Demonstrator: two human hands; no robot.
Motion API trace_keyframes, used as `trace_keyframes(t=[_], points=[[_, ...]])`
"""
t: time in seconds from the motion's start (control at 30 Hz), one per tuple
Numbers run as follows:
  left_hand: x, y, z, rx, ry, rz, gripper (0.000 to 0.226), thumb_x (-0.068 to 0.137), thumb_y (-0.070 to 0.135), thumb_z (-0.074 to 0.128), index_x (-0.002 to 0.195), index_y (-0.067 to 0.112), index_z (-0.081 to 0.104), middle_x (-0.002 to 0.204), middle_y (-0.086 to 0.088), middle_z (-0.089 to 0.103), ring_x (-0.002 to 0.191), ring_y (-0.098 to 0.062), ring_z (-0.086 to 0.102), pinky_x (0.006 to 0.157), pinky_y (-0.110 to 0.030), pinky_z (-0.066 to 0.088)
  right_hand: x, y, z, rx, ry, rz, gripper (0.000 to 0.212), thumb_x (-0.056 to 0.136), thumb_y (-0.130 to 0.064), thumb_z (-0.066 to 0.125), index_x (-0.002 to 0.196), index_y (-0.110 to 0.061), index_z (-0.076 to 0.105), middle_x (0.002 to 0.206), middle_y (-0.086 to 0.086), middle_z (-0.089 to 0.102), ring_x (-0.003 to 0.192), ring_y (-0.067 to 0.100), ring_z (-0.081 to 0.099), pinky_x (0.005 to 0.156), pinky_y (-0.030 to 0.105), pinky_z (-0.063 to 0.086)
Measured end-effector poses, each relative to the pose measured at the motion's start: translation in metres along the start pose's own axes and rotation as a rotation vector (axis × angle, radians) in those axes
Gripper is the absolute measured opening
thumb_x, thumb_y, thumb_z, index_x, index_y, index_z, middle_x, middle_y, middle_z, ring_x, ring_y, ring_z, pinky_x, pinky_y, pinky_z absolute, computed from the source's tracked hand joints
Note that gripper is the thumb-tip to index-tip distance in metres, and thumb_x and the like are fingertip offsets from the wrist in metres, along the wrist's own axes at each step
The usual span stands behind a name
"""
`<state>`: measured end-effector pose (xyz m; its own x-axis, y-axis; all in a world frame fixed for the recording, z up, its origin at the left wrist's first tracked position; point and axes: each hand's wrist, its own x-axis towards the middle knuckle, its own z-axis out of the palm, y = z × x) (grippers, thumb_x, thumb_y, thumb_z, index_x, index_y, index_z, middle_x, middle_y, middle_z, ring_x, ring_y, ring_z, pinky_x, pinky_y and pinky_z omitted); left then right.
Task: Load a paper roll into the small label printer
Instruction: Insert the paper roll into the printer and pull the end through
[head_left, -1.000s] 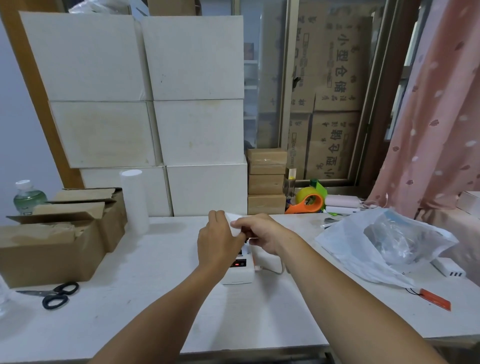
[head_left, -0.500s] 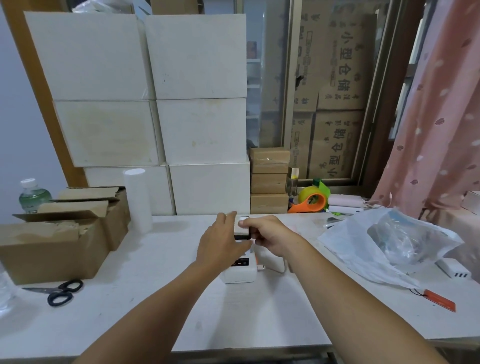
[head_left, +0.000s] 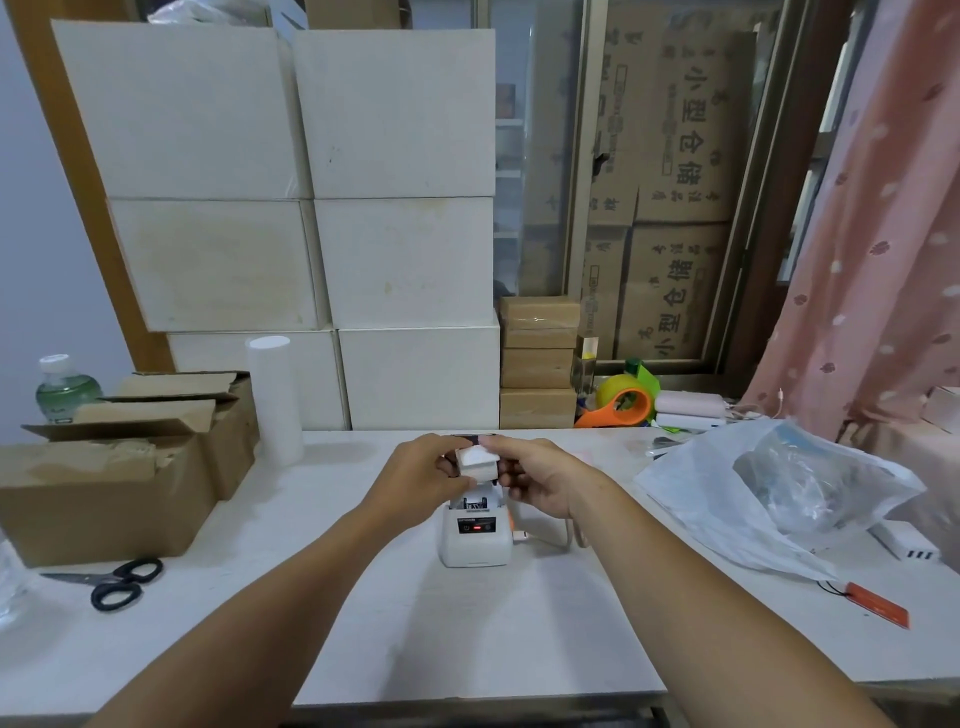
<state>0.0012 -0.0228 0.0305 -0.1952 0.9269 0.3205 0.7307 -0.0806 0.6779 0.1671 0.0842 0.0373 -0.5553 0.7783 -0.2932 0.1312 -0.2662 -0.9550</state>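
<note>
A small white label printer (head_left: 475, 538) stands on the white table (head_left: 467, 639), its lid open and its paper bay showing at the top. Just above the bay I hold a small white paper roll (head_left: 477, 463) between both hands. My left hand (head_left: 415, 480) pinches the roll's left side and my right hand (head_left: 540, 480) grips its right side. A dark edge, probably the lid's, peeks out behind the roll. A cable leaves the printer's right side.
Open cardboard boxes (head_left: 119, 467) and black scissors (head_left: 117, 582) lie at the left, with a tall white roll (head_left: 275, 400) behind. A plastic bag (head_left: 779, 493), a white charger (head_left: 906, 543) and an orange tag (head_left: 878, 605) lie right. White cartons (head_left: 363, 208) stack at the back.
The hands have come down and toward me with the roll, from beyond the printer to just above its open bay. The printer's front panel now shows.
</note>
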Motion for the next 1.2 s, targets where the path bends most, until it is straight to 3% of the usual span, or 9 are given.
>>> trace_keyframes(t=[0.13,0.3,0.4,0.5,0.6,0.77,0.87,1.0,1.2], points=[[0.002,-0.008,0.002,0.121,-0.022,0.056,0.038,0.084,0.017,0.081,0.121,0.025,0.074,0.094,-0.001,0.071,0.085,-0.015,0.070,0.086,-0.039,0.057,-0.002,0.003,-0.005,-0.111,0.010,0.005,0.022,0.091,-0.031,0.083,0.083,-0.015,0.069,0.066,-0.001,0.060,0.058,0.013,0.051,0.059,0.026,0.039],[0.002,-0.022,0.007,0.159,-0.029,0.103,0.045,0.084,0.022,0.083,0.127,0.027,0.073,0.101,0.000,0.068,0.089,-0.016,0.066,0.088,-0.038,0.056,0.000,0.008,-0.009,-0.220,0.035,0.026,0.022,0.085,-0.031,0.088,0.089,-0.014,0.074,0.079,0.000,0.064,0.072,0.016,0.049,0.066,0.030,0.042],[0.002,-0.027,0.009,0.146,-0.042,0.093,0.049,0.085,0.022,0.085,0.131,0.023,0.072,0.105,0.000,0.069,0.088,-0.012,0.067,0.090,-0.037,0.056,0.004,0.009,-0.010,-0.235,0.040,0.019,0.023,0.085,-0.027,0.089,0.090,-0.011,0.073,0.078,0.002,0.058,0.067,0.015,0.042,0.061,0.029,0.037],[0.003,-0.026,0.009,0.025,-0.029,-0.001,0.059,0.083,0.019,0.086,0.138,0.024,0.066,0.109,0.007,0.067,0.089,-0.005,0.065,0.088,-0.028,0.057,0.008,0.011,-0.007,-0.189,0.048,-0.005,0.024,0.086,-0.026,0.088,0.084,-0.012,0.069,0.074,0.002,0.055,0.062,0.014,0.037,0.057,0.027,0.032],[0.005,-0.031,0.007,-0.080,-0.018,-0.103,0.067,0.079,0.017,0.088,0.139,0.030,0.060,0.115,0.009,0.063,0.093,-0.010,0.064,0.075,-0.019,0.051,0.010,0.011,-0.006,-0.162,0.086,-0.013,0.025,0.087,-0.024,0.087,0.080,-0.013,0.065,0.069,0.001,0.053,0.060,0.014,0.034,0.055,0.027,0.028],[0.003,-0.048,0.012,-0.153,0.081,-0.373,0.025,0.092,0.022,0.071,0.117,0.021,0.068,0.107,-0.004,0.069,0.078,-0.019,0.065,0.070,-0.029,0.053,0.015,0.019,-0.012,-0.124,0.135,0.025,0.028,0.088,-0.024,0.086,0.084,-0.012,0.061,0.073,0.002,0.050,0.058,0.014,0.032,0.053,0.026,0.027],[0.002,-0.053,0.022,-0.204,0.057,-0.502,0.028,0.091,0.037,0.074,0.103,0.013,0.070,0.088,-0.011,0.073,0.061,-0.022,0.065,0.060,-0.030,0.053,0.016,0.024,-0.013,-0.141,0.116,0.054,0.029,0.088,-0.025,0.086,0.084,-0.013,0.061,0.071,0.001,0.050,0.058,0.013,0.034,0.052,0.026,0.028],[0.004,-0.055,0.033,-0.257,0.030,-0.515,0.035,0.087,0.044,0.078,0.096,0.010,0.075,0.084,-0.015,0.077,0.063,-0.024,0.071,0.075,-0.040,0.064,0.019,0.027,-0.011,-0.116,0.105,0.063,0.030,0.088,-0.025,0.086,0.081,-0.014,0.059,0.069,0.000,0.048,0.058,0.013,0.033,0.052,0.026,0.026],[0.006,-0.055,0.031,-0.270,-0.007,-0.559,0.045,0.075,0.045,0.087,0.099,0.011,0.071,0.087,-0.013,0.078,0.066,-0.024,0.073,0.076,-0.037,0.064,0.022,0.028,-0.019,-0.067,0.097,0.079,0.030,0.087,-0.024,0.088,0.081,-0.015,0.059,0.069,0.000,0.048,0.058,0.013,0.032,0.051,0.026,0.024]])
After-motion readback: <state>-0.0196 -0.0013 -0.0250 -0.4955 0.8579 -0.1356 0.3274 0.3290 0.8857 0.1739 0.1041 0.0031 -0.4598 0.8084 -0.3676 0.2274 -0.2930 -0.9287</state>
